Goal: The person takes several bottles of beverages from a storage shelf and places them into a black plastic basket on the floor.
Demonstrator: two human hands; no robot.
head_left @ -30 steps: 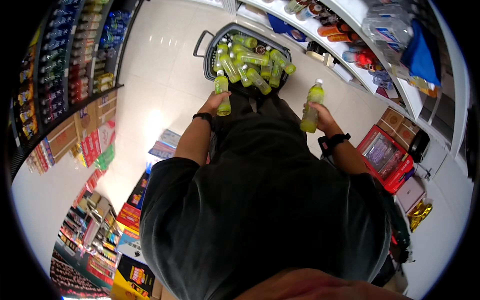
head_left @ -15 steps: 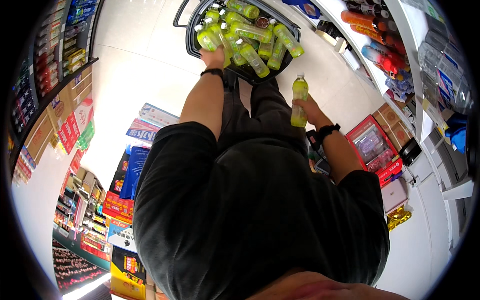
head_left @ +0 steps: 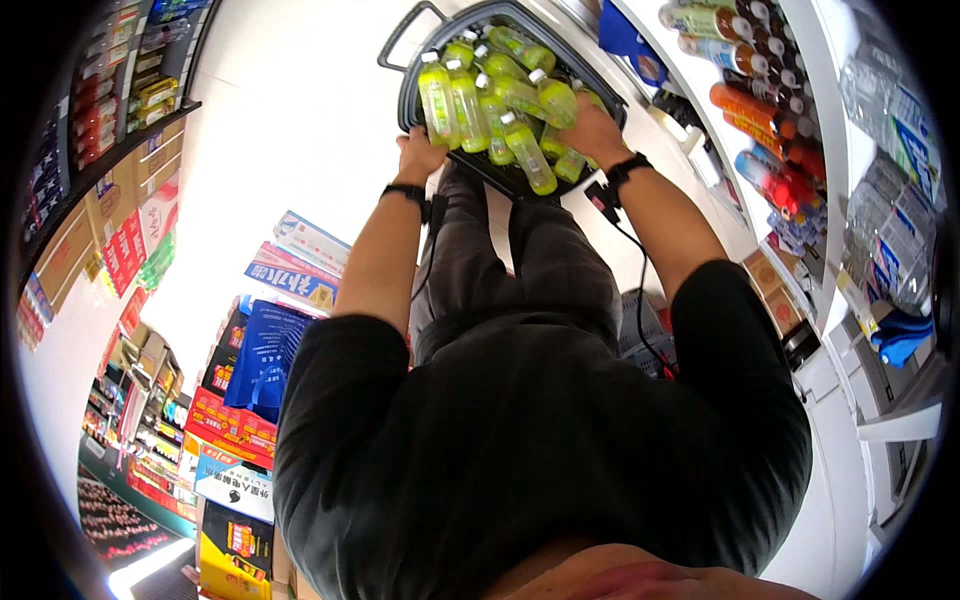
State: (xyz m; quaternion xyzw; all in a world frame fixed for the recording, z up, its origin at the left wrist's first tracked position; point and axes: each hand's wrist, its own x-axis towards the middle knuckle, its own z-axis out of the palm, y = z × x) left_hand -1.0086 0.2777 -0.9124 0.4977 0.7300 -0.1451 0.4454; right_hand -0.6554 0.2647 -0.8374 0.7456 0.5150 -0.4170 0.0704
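A dark grey shopping basket (head_left: 513, 190) sits in front of my legs, filled with several clear bottles of yellow-green drink with white caps. My left hand (head_left: 420, 155) is closed at the basket's near left rim, just below an upright bottle (head_left: 439, 100); its fingertips are partly hidden. Over the basket's right side, my right hand (head_left: 594, 133) grips the lower end of a yellow-green drink bottle (head_left: 556, 100), whose white cap points away from me. More bottles lie crowded beneath and beside it.
White shelves with bottles (head_left: 760, 125) rise on the right, and wrapped packs of clear bottles (head_left: 885, 220) stand farther out. Cartons and a blue bag (head_left: 266, 355) are stacked at my left. Drink shelves (head_left: 110, 100) line the far left. Pale tiled floor (head_left: 290, 120) surrounds the basket.
My right hand has brought its bottle from beside my right leg up and left into the basket. My left hand has moved from among the bottles to the near left rim.
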